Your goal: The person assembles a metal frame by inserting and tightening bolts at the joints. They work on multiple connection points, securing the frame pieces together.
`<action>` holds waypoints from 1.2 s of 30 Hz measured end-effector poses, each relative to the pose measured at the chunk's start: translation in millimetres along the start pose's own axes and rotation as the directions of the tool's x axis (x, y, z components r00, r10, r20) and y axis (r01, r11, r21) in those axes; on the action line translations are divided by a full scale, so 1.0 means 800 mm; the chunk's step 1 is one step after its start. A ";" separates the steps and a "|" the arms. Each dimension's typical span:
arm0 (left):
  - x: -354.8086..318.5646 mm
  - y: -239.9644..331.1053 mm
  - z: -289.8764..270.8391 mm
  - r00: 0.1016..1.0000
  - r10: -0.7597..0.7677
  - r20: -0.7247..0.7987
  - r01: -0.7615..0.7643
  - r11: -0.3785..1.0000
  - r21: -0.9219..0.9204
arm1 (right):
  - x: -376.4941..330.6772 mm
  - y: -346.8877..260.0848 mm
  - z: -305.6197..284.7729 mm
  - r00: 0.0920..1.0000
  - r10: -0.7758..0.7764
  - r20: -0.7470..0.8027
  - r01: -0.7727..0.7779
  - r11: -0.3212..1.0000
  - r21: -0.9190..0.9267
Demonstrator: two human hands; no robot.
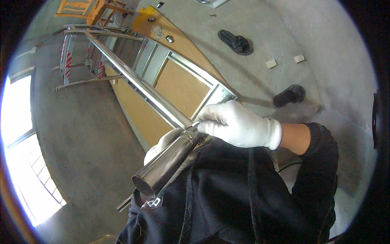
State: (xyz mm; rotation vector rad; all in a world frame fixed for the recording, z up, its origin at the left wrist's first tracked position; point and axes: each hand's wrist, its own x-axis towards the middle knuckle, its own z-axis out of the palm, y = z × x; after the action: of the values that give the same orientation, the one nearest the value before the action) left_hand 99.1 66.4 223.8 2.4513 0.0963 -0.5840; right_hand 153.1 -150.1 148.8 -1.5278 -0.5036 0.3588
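Note:
A long shiny steel tube (134,79) runs from the upper left down toward my chest, its open round end (143,186) close to the camera. My right hand (237,124), in a white knit glove, rests on the tube near its middle, fingertips pinching something small at the tube's surface. My left hand (162,142), also in a white glove, cups the tube from below, mostly hidden behind it. A dark sleeve and dark garment (227,195) fill the lower frame.
A steel frame (183,65) lies over an orange-brown board (178,87) on the concrete floor. Two black sandals (235,42) (289,95) and two small pale blocks (271,63) lie to the right. Steel stands (77,61) and an orange wooden chair (87,8) stand at upper left. A bright window (20,146) is at left.

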 end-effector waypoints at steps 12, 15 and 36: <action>0.000 -0.033 0.014 0.999 -0.038 0.031 0.047 0.893 -0.448 | 0.007 0.040 -0.001 0.887 -0.434 0.156 0.461 0.852 -0.250; 0.001 -0.054 0.012 0.985 -0.109 0.137 0.166 0.835 -0.525 | 0.015 0.040 -0.008 0.860 -0.473 0.192 0.510 0.815 -0.277; 0.001 -0.018 -0.004 0.994 -0.065 0.090 0.096 0.911 -0.401 | 0.044 0.031 -0.024 0.720 -0.599 0.350 0.694 0.624 -0.359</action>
State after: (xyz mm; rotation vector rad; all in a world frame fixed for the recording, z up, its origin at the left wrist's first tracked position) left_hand 98.3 79.4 217.6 2.0272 0.2633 -0.6224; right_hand 194.9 -147.5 127.6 -1.6489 -1.3456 -0.2161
